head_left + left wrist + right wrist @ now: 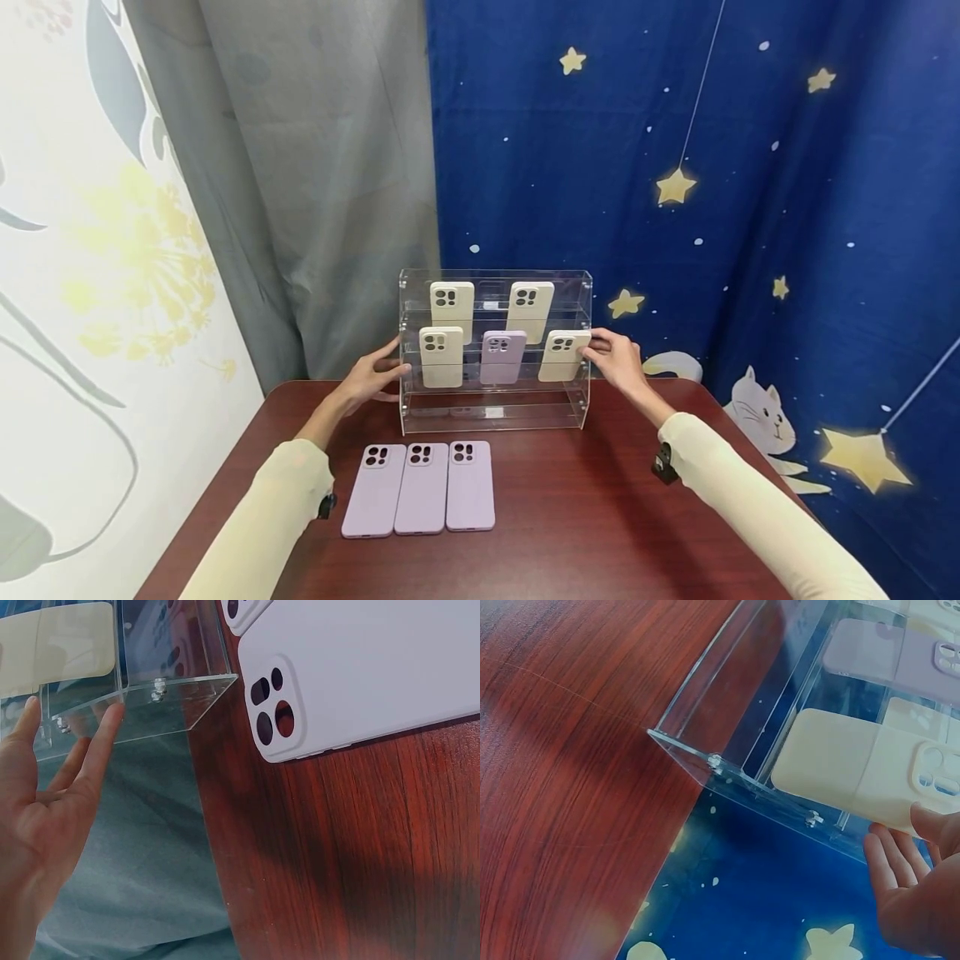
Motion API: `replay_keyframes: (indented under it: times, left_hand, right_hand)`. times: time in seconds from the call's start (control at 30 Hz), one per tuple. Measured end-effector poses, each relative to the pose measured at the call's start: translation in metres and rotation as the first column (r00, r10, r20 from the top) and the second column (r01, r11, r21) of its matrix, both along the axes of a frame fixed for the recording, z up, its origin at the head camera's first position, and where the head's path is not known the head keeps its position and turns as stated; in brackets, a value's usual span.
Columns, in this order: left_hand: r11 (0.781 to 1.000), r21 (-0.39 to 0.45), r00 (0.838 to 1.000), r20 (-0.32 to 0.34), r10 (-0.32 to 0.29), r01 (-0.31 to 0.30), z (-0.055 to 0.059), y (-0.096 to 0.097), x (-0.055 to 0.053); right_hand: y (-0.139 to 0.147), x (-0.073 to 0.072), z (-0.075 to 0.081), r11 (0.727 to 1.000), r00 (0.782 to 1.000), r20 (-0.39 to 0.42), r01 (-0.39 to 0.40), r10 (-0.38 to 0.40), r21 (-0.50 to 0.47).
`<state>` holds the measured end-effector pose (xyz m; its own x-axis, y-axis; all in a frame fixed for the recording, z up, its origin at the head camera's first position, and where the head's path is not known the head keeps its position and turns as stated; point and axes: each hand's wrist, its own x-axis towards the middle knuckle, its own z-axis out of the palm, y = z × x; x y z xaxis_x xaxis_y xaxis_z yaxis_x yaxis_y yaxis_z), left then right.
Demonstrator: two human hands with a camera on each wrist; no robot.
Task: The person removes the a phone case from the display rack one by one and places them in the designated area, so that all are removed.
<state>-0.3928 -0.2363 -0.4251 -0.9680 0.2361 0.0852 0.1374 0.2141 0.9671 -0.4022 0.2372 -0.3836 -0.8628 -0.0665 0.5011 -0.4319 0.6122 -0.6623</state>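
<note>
A clear acrylic tiered display rack stands on the table. Cream phone cases occupy its upper tier. Below them, a lilac phone case stands between a cream case on the left and a tilted cream case on the right. My left hand touches the rack's left side with fingers extended, thumb near the front edge. With my right hand I pinch the right cream case by its side edge, the thumb on its face near the camera cutouts.
Three lilac phone cases lie side by side, face down, on the reddish-brown wooden table in front of the rack. A grey curtain and a blue star-patterned curtain hang behind.
</note>
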Motion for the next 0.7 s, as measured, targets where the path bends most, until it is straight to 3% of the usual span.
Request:
replay_keyframes:
  times: [0.7]
  left_hand:
    - [1.0,0.0,1.0,0.02,0.021,-0.021,-0.002,-0.001,-0.003]
  right_hand:
    - [-0.013,0.015,0.023,0.998,0.998,-0.027,-0.05,0.049,-0.028]
